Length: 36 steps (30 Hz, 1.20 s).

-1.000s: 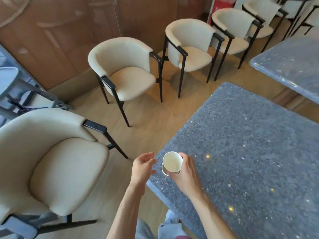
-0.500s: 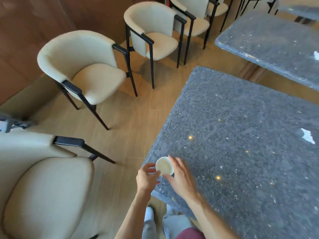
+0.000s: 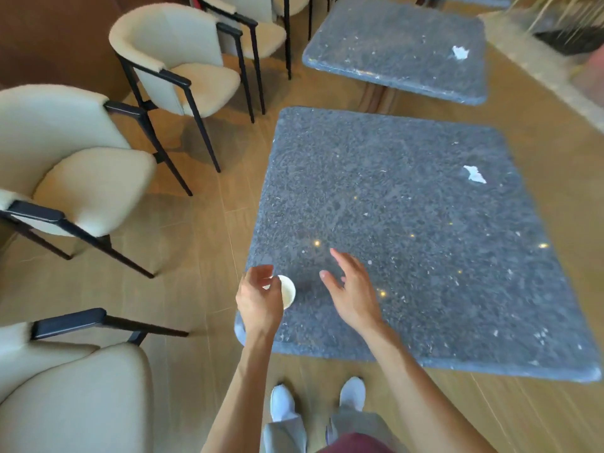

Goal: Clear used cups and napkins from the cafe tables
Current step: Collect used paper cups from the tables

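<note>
A white paper cup (image 3: pixel 288 291) is held in my left hand (image 3: pixel 258 299) over the near left corner of the grey stone table (image 3: pixel 408 256); the hand covers most of its left side. My right hand (image 3: pixel 351 289) hovers just to the cup's right above the table, fingers spread and empty. A crumpled white napkin (image 3: pixel 474 174) lies near the far right edge of this table. Another crumpled napkin (image 3: pixel 460 52) lies on the farther grey table (image 3: pixel 392 60).
Cream armchairs with black frames stand to the left: one (image 3: pixel 65 165) beside the table, one (image 3: pixel 183 70) farther back, one (image 3: pixel 65 387) at the near left. Wooden floor surrounds the tables. A stone ledge (image 3: pixel 555 83) runs along the right.
The cup has passed from my right hand to my left hand. My right hand has let go and opened to the right. The view has swung right, bringing the napkins into sight.
</note>
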Tool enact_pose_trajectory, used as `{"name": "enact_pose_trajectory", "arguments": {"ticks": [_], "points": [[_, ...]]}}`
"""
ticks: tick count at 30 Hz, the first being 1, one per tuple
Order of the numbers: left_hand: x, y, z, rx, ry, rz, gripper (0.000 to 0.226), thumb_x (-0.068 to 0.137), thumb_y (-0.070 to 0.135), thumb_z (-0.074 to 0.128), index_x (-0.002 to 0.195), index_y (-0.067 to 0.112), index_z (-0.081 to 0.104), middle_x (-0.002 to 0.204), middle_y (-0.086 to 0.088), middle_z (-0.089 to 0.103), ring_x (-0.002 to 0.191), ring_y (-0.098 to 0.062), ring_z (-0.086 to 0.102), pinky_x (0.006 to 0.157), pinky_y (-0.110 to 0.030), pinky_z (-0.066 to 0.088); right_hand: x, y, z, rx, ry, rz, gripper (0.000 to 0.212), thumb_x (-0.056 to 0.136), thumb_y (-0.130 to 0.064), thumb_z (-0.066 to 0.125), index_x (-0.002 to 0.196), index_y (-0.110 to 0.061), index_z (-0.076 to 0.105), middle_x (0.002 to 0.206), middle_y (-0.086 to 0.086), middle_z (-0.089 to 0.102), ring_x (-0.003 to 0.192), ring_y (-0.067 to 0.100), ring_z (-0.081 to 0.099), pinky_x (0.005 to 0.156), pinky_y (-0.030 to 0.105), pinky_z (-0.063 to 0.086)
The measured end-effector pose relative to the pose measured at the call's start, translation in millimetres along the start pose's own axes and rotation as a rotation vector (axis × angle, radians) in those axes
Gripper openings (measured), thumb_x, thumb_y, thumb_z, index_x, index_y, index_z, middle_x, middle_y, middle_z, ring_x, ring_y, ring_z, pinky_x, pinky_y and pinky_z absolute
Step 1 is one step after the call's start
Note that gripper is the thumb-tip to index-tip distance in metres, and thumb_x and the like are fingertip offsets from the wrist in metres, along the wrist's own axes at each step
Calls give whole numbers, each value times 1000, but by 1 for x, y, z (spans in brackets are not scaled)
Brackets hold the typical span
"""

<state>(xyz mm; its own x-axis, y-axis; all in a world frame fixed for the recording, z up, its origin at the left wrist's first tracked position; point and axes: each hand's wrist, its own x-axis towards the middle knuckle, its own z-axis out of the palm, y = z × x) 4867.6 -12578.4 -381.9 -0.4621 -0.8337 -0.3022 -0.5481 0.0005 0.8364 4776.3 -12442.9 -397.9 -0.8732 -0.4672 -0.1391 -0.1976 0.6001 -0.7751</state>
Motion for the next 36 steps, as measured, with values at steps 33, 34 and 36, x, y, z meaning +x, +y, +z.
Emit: {"name": "enact_pose_trajectory", "arguments": {"ticks": [33, 34, 36], "points": [[-606, 188, 472, -326, -1429, 379, 15, 101, 6, 59, 98, 10, 73, 106, -11, 76, 95, -18, 73, 79, -30, 62, -400, 349, -546, 737, 1377, 302, 28, 102, -10, 60, 128, -11, 69, 118, -2, 75, 108, 16, 71, 90, 31, 60], [-613, 192, 491, -322, -1444, 381, 15, 101, 7, 59, 99, 10, 74, 109, -12, 76, 97, -20, 73, 80, -31, 62, -398, 363, -559, 716, 1384, 307, 28, 101, -14, 62, 128, -12, 69, 119, -4, 75, 109, 15, 71, 91, 31, 59], [-627, 203, 532, -317, -1476, 378, 15, 102, 9, 59, 101, 10, 74, 112, -12, 76, 100, -22, 74, 82, -33, 62, -392, 391, -589, 683, 1393, 325, 32, 96, -24, 64, 127, -16, 70, 119, -8, 75, 109, 12, 70, 92, 30, 58]]}}
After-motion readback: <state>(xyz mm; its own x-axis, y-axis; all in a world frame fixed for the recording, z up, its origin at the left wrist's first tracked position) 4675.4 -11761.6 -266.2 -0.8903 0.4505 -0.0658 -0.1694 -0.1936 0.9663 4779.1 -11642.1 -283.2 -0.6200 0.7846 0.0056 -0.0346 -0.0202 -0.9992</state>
